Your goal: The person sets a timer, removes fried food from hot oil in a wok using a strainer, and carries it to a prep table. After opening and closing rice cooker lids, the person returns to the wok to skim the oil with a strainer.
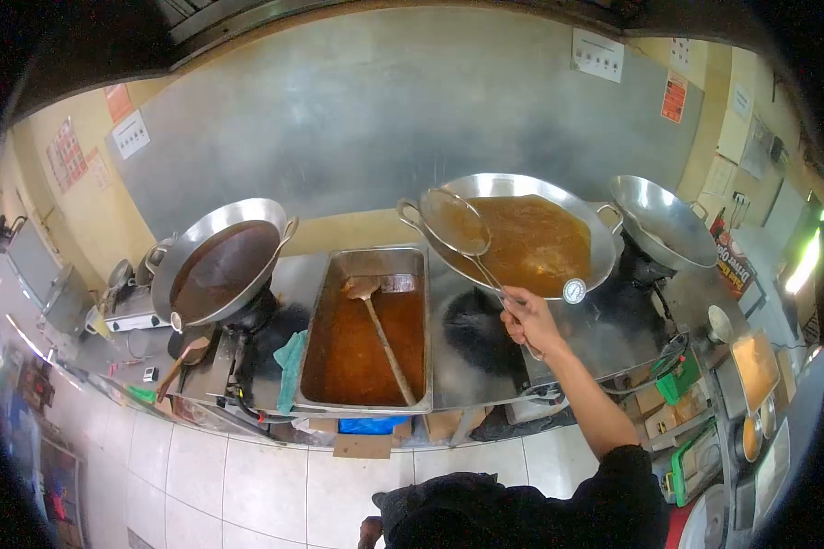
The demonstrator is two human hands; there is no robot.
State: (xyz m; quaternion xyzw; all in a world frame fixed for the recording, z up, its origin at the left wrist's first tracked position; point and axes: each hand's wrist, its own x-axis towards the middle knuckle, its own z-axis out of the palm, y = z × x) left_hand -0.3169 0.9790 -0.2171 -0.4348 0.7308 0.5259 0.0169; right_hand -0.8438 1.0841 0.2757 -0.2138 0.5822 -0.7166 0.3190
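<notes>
My right hand (529, 322) is wrapped round the handle of a round wire-mesh skimmer (456, 221). The skimmer's head hangs over the left rim of a large wok (598, 240), which holds brown, oily-looking liquid (531, 236). A round dial thermometer (573, 291) sits at that wok's front rim. My left hand (371, 532) hangs low at the bottom edge, apart from the counter; its fingers do not show clearly. Between the woks stands a deep steel pan (319, 366) of reddish-brown sauce, with a long-handled spatula (382, 339) lying in it.
At left is a wok (270, 216) of dark liquid, with a dial at its rim. Another wok (655, 206) stands at right. A green cloth (290, 366) hangs beside the pan. A wooden-handled ladle (185, 361) rests at left. Trays of food (755, 366) stand at far right.
</notes>
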